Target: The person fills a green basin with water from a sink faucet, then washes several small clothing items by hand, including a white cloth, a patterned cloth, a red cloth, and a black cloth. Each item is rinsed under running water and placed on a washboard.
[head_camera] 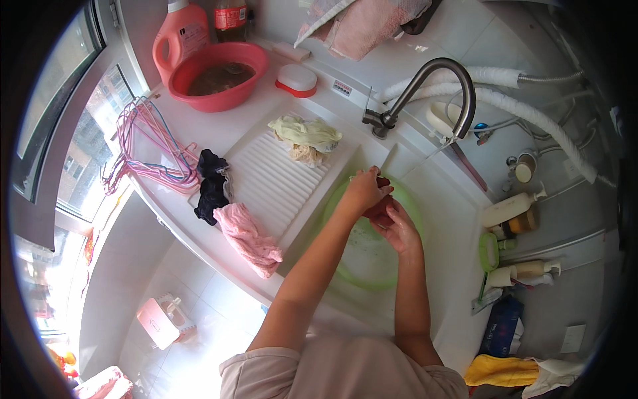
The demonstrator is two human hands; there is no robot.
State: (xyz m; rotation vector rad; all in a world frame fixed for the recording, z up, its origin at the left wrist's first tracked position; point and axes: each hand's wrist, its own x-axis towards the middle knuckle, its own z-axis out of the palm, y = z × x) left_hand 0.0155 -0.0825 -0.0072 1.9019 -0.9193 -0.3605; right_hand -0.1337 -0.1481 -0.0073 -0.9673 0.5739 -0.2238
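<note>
A dark red cloth [377, 205] is bunched between my two hands above a light green basin [344, 267] in the sink. My left hand [366, 188] grips its upper part, fingers curled over it. My right hand [400, 229] holds the lower side from the right, with palm and fingers partly visible. Water with some suds [369, 244] lies in the basin below. A curved metal faucet [466, 95] arches over the sink to the upper right, and a thin stream seems to run from its spout.
Left of the sink, a ribbed washboard [276, 187] bears a pale yellow garment [306, 132]. A black garment [213, 187] and a pink towel [247, 239] lie along its edge. Beyond are pink hangers [157, 154], a red basin [219, 102] and a detergent jug [187, 32]. Pump bottles [511, 208] line the right.
</note>
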